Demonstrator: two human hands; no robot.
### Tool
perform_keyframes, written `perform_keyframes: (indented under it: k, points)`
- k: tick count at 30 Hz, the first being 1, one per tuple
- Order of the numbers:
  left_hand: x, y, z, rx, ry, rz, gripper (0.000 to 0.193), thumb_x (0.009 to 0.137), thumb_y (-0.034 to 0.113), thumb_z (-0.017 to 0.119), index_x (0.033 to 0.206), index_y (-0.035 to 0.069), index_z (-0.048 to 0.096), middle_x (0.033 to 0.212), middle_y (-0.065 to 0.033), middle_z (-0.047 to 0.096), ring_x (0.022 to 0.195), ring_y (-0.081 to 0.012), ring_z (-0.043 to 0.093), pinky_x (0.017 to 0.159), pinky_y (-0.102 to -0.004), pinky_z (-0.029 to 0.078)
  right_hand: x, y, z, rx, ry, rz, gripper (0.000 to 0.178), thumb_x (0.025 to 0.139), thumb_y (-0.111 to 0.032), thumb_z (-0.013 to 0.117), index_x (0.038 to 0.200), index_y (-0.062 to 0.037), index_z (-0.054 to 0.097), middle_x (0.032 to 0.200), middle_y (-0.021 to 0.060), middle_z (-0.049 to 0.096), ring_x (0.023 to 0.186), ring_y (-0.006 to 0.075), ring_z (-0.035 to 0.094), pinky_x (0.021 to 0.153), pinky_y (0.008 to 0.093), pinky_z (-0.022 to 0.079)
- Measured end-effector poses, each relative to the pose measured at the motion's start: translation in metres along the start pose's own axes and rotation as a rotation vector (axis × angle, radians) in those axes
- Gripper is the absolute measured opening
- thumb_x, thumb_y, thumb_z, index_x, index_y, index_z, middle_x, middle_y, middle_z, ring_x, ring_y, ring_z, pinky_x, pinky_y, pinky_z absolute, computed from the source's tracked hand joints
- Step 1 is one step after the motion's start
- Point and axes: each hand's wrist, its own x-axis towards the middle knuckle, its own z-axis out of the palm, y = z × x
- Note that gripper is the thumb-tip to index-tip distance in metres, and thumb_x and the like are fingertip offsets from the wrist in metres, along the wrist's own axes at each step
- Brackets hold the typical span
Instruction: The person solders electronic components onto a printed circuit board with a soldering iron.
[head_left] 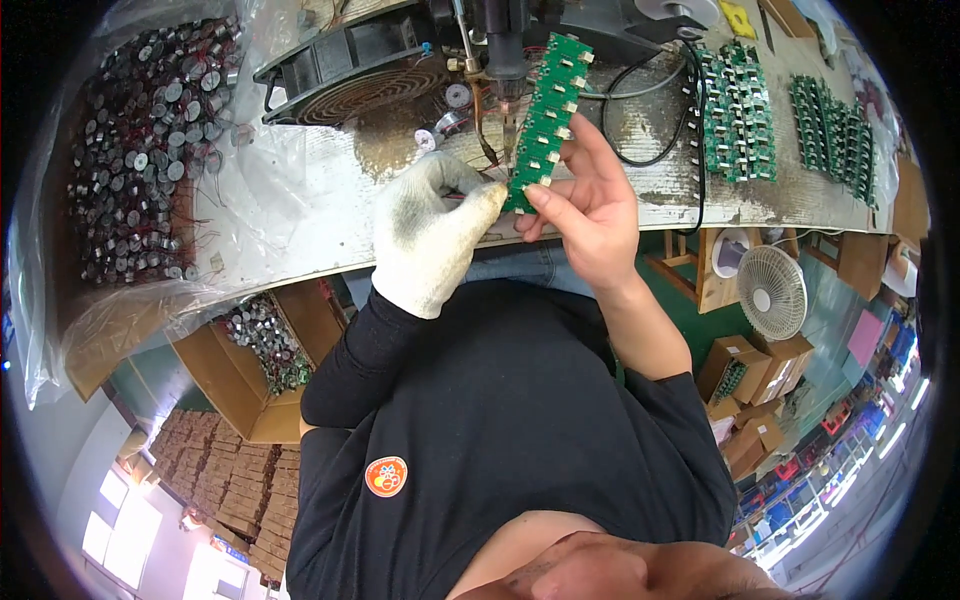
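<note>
A long green circuit board strip (553,108) with a row of white connectors stands tilted in my bare right hand (597,205); the thumb lies on its near end and the fingers are behind it. My left hand (425,225) wears a white glove. Its thumb and fingers are pinched at the strip's lower left edge, and what lies between them is hidden. A bit of dark red wire shows beneath the glove. Just left of the strip, a soldering tip (507,130) hangs from a vertical holder, with a thin metal tube beside it.
Many small round motors (150,140) with red wires fill a plastic-lined box at left. A black fan (360,75) stands behind my hands, with a loose motor (428,138) near it. A black cable (697,140) crosses the bench; more green board strips (738,115) lie at right.
</note>
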Motion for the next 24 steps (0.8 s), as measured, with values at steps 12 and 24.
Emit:
perform_keyframes:
  k: [12,24]
  points:
    - [-0.004,-0.011,0.002,-0.008,0.025,0.015,0.018,0.078,0.015,0.07,0.076,-0.001,0.062,0.07,-0.0056,0.06,0.065,-0.0108,0.055,0.06,-0.0263,0.044,-0.005,0.008,-0.003,-0.048,-0.005,-0.026,0.07,0.082,0.015,0.054,0.143,-0.004,0.026,0.125,0.0205,0.048,0.07,0.0203,0.066,0.051,0.0254,0.054]
    - [-0.001,-0.009,0.002,-0.081,0.009,-0.021,0.016,0.079,0.013,0.07,0.077,-0.001,0.063,0.071,-0.0047,0.061,0.066,-0.0094,0.054,0.06,-0.0256,0.044,-0.002,0.006,-0.001,-0.015,0.007,0.006,0.069,0.083,0.014,0.054,0.143,-0.0031,0.026,0.125,0.0217,0.049,0.068,0.0197,0.065,0.051,0.0254,0.054]
